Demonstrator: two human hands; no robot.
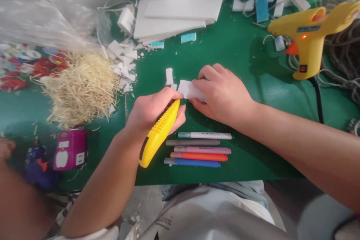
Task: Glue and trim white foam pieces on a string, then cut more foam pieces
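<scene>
Gripping the yellow knife (158, 135) in my left hand (152, 110), fist closed round it, tip aimed up-right at the white foam piece (188, 89) — my right hand (222, 93) lies flat on it, pinning it to the desk (253, 56) just above the pens (199, 148).

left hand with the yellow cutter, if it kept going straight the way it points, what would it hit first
Most likely the small white foam piece pinned under the right hand. The left hand aims the yellow cutter up and to the right, its front end right at that piece's near edge; whether they touch is unclear.
</scene>
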